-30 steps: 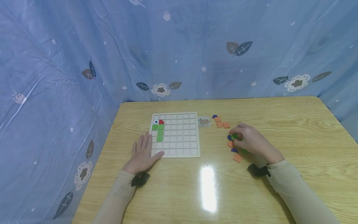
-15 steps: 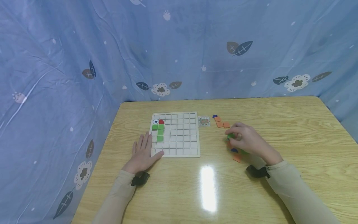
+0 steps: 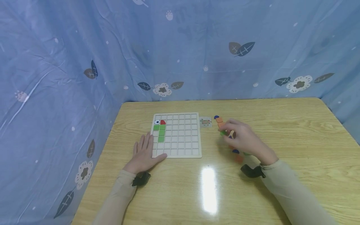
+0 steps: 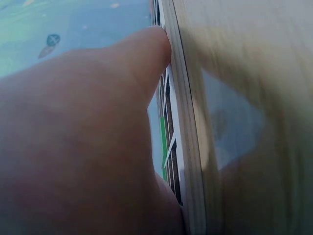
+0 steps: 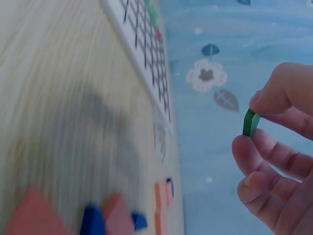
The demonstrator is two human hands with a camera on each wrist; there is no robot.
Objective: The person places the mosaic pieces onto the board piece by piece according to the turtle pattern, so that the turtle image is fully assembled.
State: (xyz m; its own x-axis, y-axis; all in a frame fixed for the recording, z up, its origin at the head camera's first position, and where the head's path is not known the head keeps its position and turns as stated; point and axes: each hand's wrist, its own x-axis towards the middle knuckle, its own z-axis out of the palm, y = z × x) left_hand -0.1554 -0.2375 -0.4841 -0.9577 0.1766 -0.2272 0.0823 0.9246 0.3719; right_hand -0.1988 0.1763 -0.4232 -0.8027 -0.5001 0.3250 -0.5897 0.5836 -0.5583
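Note:
Between thumb and fingers my right hand (image 3: 242, 137) pinches a small green tile (image 5: 251, 122), held above the table to the right of a white grid board (image 3: 180, 150). My left hand (image 3: 144, 156) lies with straight fingers on the board's lower left corner, thumb along the front edge. Upper left on the board sit a round eye tile (image 3: 157, 122), a red quarter-round tile (image 3: 162, 122) and several green tiles (image 3: 161, 132). Loose orange tiles (image 3: 219, 120) and dark blue half-round tiles (image 3: 235, 151) lie beneath and around my right hand, which partly covers them.
A small picture card (image 3: 206, 122) lies against the board's right edge. The wooden table (image 3: 174, 187) reaches back to a blue patterned curtain (image 3: 180, 62). A bright light reflection shows on the tabletop in front.
My right hand has lifted the green tile from the loose pieces and moved left with it, toward the board. The left hand has stayed on the board's corner.

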